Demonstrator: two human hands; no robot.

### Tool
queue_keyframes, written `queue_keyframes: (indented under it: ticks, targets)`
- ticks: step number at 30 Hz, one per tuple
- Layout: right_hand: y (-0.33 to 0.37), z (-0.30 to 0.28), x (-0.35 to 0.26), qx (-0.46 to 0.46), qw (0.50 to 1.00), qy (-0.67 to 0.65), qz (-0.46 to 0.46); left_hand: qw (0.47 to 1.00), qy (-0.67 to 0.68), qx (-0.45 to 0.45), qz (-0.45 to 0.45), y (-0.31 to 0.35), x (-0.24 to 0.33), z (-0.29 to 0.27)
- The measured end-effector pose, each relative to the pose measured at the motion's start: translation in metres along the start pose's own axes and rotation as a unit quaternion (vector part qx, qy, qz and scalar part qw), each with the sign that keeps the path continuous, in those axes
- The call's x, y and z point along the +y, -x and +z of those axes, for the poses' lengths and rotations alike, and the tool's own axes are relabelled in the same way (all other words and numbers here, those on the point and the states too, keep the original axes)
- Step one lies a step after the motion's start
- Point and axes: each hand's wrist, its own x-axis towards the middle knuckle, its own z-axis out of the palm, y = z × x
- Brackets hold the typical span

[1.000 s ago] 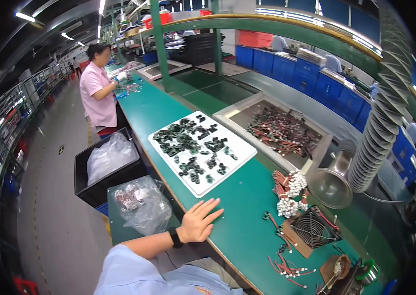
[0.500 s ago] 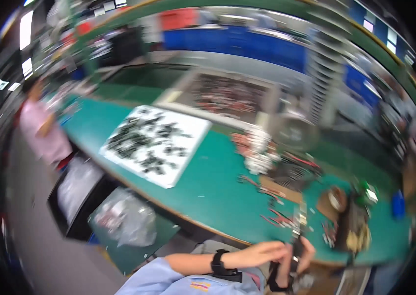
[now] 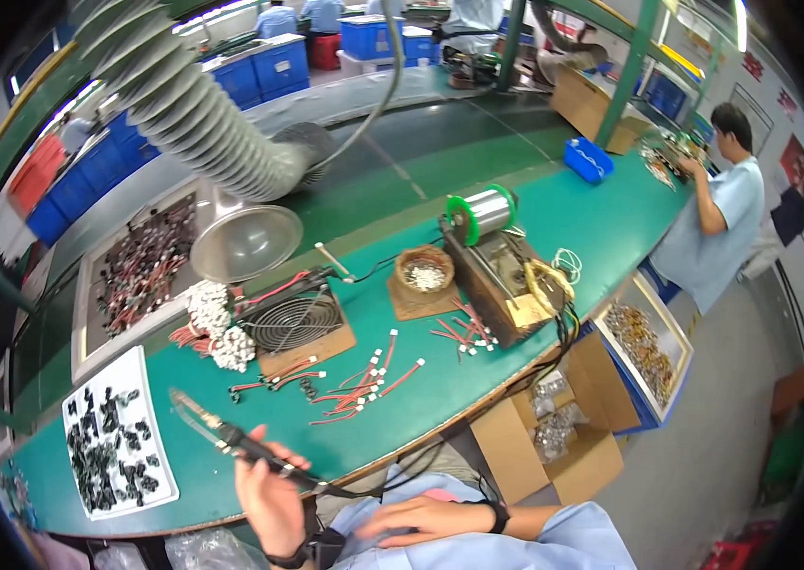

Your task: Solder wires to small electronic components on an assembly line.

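Note:
My left hand (image 3: 271, 494) is closed around the black handle of a soldering iron (image 3: 269, 454). Its metal shaft points up and left over the green bench, with the tip end blurred; a black cable trails from the handle toward the right. Low in front of my body, my right hand (image 3: 416, 521) has its fingers stretched out and holds nothing visible. Beyond the iron lie loose red and black wires with white connectors (image 3: 368, 385). A white tray (image 3: 160, 465) of small black parts sits left of my left hand.
A round wire grille (image 3: 295, 321), a bundle of white connectors (image 3: 231, 347), a solder spool (image 3: 489, 215) and a small round bowl (image 3: 424, 270) stand on the bench. Overhead hangs a ribbed duct (image 3: 202, 109). An open carton (image 3: 506, 456) is below right; a co-worker (image 3: 725, 204) stands farther right.
The view has swung to the right and sharpened from a blur. My hands, close together around the iron before, are now apart, with the iron in my left hand.

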Motion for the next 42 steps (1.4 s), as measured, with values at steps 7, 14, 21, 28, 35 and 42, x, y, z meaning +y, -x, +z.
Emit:
queue_keyframes:
  ticks: [7,14,21,28,35,42]
  targets:
    - [0.018,-0.149,-0.083,0.432,0.792,0.43,0.027,0.993,-0.117,0.033,0.008,0.009,-0.004,0.003]
    - [0.015,-0.238,-0.073,0.398,0.668,0.601,0.186,0.955,-0.254,-0.116,-0.1,0.0,-0.029,0.033]
    - [0.027,-0.224,-0.069,0.445,0.667,0.592,0.08,0.968,-0.124,-0.116,-0.182,-0.016,-0.039,0.038]
    - [0.039,-0.134,-0.071,0.375,0.896,0.083,0.222,0.951,-0.19,-0.147,-0.197,-0.029,-0.056,0.051]
    - [0.008,-0.129,-0.058,0.237,0.925,0.241,0.175,0.95,-0.258,-0.112,-0.137,-0.02,-0.058,0.058]
    - [-0.003,-0.126,-0.062,0.215,0.927,0.233,0.2,0.883,-0.455,-0.103,0.049,-0.013,-0.072,0.056]
